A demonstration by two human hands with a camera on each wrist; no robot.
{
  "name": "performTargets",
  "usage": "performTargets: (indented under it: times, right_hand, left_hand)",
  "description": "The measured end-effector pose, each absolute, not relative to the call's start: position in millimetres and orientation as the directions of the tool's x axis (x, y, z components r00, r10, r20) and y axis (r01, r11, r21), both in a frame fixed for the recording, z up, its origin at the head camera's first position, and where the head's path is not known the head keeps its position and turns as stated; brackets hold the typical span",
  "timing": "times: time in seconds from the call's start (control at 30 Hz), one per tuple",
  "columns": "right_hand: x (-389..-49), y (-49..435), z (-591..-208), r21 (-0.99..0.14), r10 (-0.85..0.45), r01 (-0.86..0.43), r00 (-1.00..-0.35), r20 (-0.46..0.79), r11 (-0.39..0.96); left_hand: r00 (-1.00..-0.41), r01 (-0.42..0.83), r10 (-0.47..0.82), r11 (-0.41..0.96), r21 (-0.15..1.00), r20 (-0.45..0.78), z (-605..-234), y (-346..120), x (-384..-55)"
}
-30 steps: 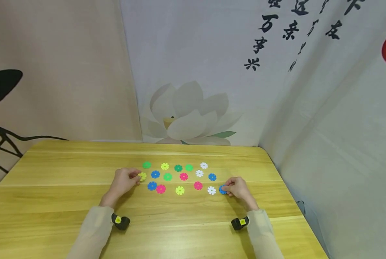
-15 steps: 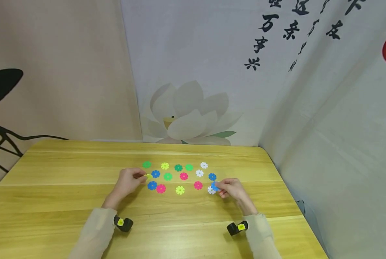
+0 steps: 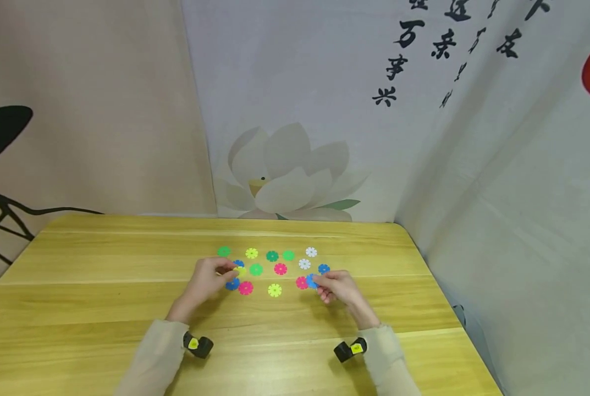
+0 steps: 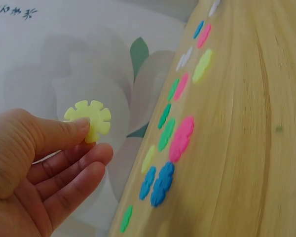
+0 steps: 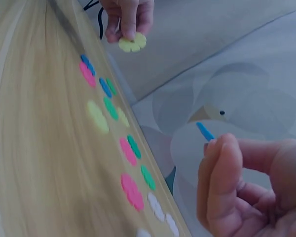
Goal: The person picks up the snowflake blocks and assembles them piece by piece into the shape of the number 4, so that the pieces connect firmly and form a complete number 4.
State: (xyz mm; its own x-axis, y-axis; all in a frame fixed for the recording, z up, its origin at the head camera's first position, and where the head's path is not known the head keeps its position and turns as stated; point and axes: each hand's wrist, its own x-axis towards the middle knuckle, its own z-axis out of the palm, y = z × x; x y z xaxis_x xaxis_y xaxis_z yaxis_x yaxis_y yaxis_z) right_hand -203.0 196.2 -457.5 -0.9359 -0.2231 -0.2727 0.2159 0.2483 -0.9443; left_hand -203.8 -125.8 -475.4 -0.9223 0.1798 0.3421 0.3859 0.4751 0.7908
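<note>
My left hand (image 3: 210, 278) pinches a yellow notched plastic disc (image 4: 96, 116) between thumb and fingers, raised above the table. In the left wrist view the disc's slotted rim faces the camera. Opposite it, my right hand (image 3: 341, 287) pinches a blue notched disc (image 3: 312, 281), which shows edge-on in the right wrist view. From the head view this blue disc overlaps a pink disc (image 3: 301, 282) on the table. Beneath the left hand's disc lie two blue discs, one (image 3: 232, 284) partly covered. A pink disc (image 3: 246, 288) lies beside it.
More discs lie flat on the wooden table (image 3: 275, 352): a yellow one (image 3: 275, 290) in front, several green, and white ones (image 3: 304, 264) toward the right. A printed curtain (image 3: 295, 110) hangs behind the table's far edge. Each wrist wears a black camera.
Both hands have lifted their discs and moved inward, the left with the yellow disc going right, the right with the blue disc going left. The discs on the table stay put.
</note>
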Motion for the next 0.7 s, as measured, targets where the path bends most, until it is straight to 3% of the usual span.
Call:
performTargets:
  times: [0.7]
  right_hand:
    - [-202, 151, -452, -0.963, -0.375, 0.192, -0.892, -0.252, 0.190]
  left_hand:
    - [-0.892, 0.447, 0.269, 0.415, 0.792, 0.363, -460, -95, -199]
